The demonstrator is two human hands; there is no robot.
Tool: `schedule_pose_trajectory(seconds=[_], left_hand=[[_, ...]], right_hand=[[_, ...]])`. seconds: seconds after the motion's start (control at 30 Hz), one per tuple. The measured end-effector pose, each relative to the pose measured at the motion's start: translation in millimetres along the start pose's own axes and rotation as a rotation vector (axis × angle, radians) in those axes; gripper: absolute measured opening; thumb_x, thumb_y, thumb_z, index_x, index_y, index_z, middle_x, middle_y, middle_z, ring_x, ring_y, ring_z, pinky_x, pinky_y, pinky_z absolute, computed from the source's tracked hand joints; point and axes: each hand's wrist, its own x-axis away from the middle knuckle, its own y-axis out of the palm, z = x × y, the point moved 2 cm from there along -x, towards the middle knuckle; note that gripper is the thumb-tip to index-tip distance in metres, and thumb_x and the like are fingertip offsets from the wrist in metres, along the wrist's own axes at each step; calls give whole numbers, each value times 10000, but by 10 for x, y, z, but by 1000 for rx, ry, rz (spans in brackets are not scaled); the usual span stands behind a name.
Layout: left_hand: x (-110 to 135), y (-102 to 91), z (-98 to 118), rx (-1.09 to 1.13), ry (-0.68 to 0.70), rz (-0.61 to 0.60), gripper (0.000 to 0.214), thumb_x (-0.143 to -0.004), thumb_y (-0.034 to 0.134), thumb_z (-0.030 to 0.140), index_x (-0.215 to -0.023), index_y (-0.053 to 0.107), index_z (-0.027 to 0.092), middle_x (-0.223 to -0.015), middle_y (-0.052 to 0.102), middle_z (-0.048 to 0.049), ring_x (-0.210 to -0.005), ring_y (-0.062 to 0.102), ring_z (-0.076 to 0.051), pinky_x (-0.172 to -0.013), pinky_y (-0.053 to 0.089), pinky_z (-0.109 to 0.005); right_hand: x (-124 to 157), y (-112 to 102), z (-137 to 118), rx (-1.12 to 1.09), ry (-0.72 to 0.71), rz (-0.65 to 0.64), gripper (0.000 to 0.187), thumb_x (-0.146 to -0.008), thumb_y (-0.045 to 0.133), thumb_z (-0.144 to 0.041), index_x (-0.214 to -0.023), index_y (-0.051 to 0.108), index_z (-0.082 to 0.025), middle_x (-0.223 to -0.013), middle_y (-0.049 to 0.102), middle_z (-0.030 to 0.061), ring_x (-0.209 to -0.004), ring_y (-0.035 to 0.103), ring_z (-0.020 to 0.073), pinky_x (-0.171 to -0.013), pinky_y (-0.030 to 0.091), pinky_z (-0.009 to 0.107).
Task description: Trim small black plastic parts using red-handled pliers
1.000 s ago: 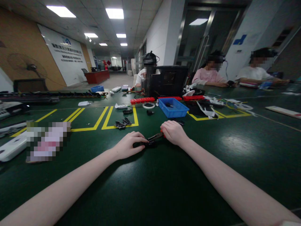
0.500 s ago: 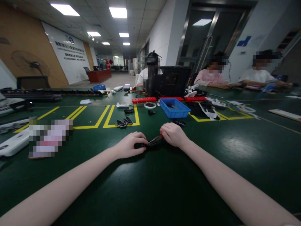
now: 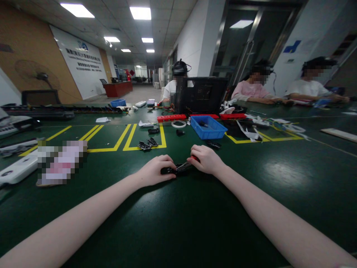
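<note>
My left hand point(image 3: 156, 171) is closed on a small black plastic part point(image 3: 182, 169) just above the green tabletop. Part of that piece lies under the fingers. My right hand point(image 3: 206, 159) grips a red-handled screwdriver point(image 3: 195, 158), most of its handle covered by the palm. Its thin metal shaft slants down to the left and meets the black part near my left fingertips. The exact contact point is too small to make out.
Ahead lie black parts point(image 3: 148, 143) and a blue bin point(image 3: 208, 127). A black casing point(image 3: 202, 95) stands behind red strips point(image 3: 171, 118). White devices point(image 3: 23, 165) and a blurred flat object point(image 3: 63, 163) lie left. Several people sit across the green table point(image 3: 178, 223).
The screwdriver's handle and shaft have tilted and show more plainly. My right hand has turned slightly around it. My left hand stays almost in place on the black part.
</note>
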Motion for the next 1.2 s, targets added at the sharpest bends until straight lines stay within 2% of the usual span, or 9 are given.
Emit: schedule_pose_trajectory(seconds=[0.13, 0.4, 0.63, 1.0, 1.2], left_hand=[[-2, -1, 18, -23, -25, -5, 143, -898, 655, 299, -999, 663, 197, -1035, 610, -63, -961, 596, -219, -871, 487, -364], [-7, 10, 8, -50, -42, 5, 133, -939, 603, 297, -1011, 642, 193, -1029, 610, -54, -949, 588, -207, -860, 479, -347], [-11, 1, 18, -72, -39, -8, 151, -952, 578, 316, -1023, 632, 194, -1034, 618, -56, -953, 590, -212, -853, 483, -351], [-11, 10, -2, -95, -55, -1, 153, -963, 557, 317, -1028, 628, 199, -1020, 629, -50, -949, 597, -209, -847, 483, -342], [-14, 3, 11, -95, -63, 6, 139, -988, 497, 273, -1015, 607, 192, -996, 625, -46, -922, 595, -207, -818, 481, -346]], right_hand=[[-13, 21, -1, 24, 23, -3, 454, -992, 349, -459, -699, 549, -176, -726, 541, 59, -670, 456, 175, -666, 318, 322], [-26, 5, 0, 37, 45, -10, 438, -992, 343, -450, -721, 548, -174, -749, 552, 70, -686, 461, 182, -680, 311, 328], [-33, 10, 18, -3, -20, -117, 451, -893, 498, -601, -735, 543, -181, -781, 573, 51, -685, 500, 170, -658, 320, 307], [-53, 37, 1, 30, 4, -145, 424, -954, 444, -524, -727, 553, -182, -746, 619, 53, -719, 531, 188, -691, 310, 320], [-66, -3, -46, 69, 19, -109, 434, -977, 398, -487, -731, 571, -175, -759, 625, 73, -751, 517, 201, -785, 326, 343]])
